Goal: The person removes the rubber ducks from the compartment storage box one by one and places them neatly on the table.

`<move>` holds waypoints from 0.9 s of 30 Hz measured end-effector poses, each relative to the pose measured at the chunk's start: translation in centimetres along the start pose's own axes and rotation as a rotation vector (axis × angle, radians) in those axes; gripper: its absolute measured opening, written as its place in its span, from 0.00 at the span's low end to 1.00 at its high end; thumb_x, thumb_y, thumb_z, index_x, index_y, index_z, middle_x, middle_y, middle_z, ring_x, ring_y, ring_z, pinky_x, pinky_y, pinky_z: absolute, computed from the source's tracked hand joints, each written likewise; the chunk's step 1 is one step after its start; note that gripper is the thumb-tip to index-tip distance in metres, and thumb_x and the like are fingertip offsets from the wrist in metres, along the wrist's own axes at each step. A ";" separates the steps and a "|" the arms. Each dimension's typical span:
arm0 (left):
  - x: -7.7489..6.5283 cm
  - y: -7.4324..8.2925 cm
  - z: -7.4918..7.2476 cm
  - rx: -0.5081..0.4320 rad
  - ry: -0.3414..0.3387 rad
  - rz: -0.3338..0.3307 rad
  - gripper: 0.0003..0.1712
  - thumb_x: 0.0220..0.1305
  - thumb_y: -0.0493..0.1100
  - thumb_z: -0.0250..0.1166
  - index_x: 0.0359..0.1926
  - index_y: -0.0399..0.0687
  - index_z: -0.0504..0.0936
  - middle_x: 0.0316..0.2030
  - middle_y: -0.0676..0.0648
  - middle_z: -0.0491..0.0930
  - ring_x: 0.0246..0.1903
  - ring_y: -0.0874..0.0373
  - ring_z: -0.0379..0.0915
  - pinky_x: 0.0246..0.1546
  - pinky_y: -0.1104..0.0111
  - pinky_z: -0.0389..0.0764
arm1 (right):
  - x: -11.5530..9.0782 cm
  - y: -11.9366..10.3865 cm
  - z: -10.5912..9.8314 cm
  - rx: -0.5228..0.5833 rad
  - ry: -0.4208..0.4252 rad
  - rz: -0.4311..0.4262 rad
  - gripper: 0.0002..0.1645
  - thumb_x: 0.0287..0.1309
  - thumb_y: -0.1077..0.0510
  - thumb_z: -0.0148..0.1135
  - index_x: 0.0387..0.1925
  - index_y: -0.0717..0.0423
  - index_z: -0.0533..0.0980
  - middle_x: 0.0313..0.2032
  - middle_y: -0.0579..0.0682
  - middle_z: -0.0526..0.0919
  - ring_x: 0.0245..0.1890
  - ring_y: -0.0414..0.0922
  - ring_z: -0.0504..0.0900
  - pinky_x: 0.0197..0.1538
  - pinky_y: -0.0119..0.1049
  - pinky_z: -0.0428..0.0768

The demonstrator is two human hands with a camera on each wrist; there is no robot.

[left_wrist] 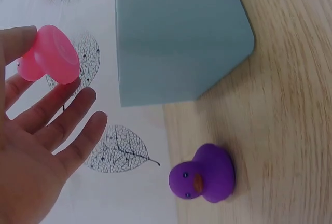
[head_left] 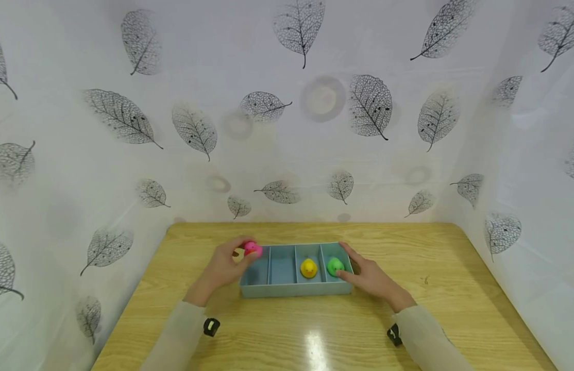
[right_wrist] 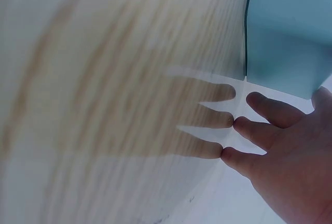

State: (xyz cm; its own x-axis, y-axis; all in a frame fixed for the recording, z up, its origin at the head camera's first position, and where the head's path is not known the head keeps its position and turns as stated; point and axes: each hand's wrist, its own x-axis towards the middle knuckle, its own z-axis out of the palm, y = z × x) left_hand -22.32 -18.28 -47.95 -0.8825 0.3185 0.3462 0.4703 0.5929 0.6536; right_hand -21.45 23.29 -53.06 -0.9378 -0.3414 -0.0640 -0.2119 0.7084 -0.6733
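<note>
My left hand (head_left: 224, 264) pinches a pink rubber duck (head_left: 252, 249) over the left end of a blue-grey divided box (head_left: 296, 290). In the left wrist view the duck (left_wrist: 56, 55) is between the thumb and fingers, its flat base showing. A yellow duck (head_left: 308, 268) sits in the third compartment from the left and a green duck (head_left: 335, 266) in the rightmost. My right hand (head_left: 372, 275) rests at the box's right end, index finger by the far corner, thumb reaching over beside the green duck. Its other fingers (right_wrist: 275, 112) are straight and spread.
A purple duck (left_wrist: 210, 175) stands on the wooden table (left_wrist: 280, 146) beside the box's left end; the left hand hides it in the head view. The two left compartments of the box hold no duck. White leaf-printed sheeting (head_left: 287, 154) surrounds the table's back and sides.
</note>
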 end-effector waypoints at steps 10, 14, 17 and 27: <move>-1.5 -0.9 -1.9 0.006 0.069 0.005 0.18 0.68 0.42 0.73 0.57 0.47 0.84 0.49 0.45 0.87 0.45 0.51 0.83 0.37 0.61 0.85 | 0.0 0.1 0.0 0.002 -0.001 -0.005 0.54 0.70 0.30 0.59 0.86 0.36 0.44 0.84 0.56 0.51 0.75 0.73 0.64 0.73 0.72 0.66; -2.0 -1.4 -2.3 0.017 0.100 0.007 0.17 0.67 0.39 0.73 0.55 0.44 0.84 0.47 0.43 0.87 0.44 0.49 0.84 0.36 0.67 0.85 | -0.1 0.0 0.0 0.010 -0.006 -0.003 0.54 0.71 0.30 0.59 0.86 0.33 0.44 0.84 0.56 0.50 0.75 0.73 0.63 0.73 0.73 0.65; -2.3 -1.7 -2.7 0.028 0.106 -0.024 0.19 0.66 0.40 0.74 0.56 0.43 0.83 0.47 0.44 0.87 0.45 0.49 0.84 0.38 0.65 0.86 | -0.1 0.0 0.0 0.017 -0.007 -0.003 0.54 0.71 0.30 0.59 0.86 0.32 0.43 0.84 0.55 0.50 0.76 0.73 0.62 0.73 0.73 0.64; -3.2 -3.1 -3.9 0.033 0.134 -0.089 0.21 0.66 0.44 0.75 0.57 0.45 0.83 0.46 0.46 0.89 0.47 0.48 0.84 0.38 0.67 0.83 | 0.0 0.1 0.0 0.007 -0.005 -0.008 0.54 0.71 0.30 0.59 0.86 0.35 0.44 0.84 0.56 0.51 0.75 0.73 0.63 0.73 0.73 0.64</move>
State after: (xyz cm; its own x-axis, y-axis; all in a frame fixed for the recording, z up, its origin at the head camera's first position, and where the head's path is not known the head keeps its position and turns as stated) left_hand -21.00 -23.97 -48.48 -0.9120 0.1635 0.3763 0.3884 0.6393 0.6636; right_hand -21.46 23.35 -53.08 -0.9347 -0.3499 -0.0627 -0.2170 0.7012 -0.6791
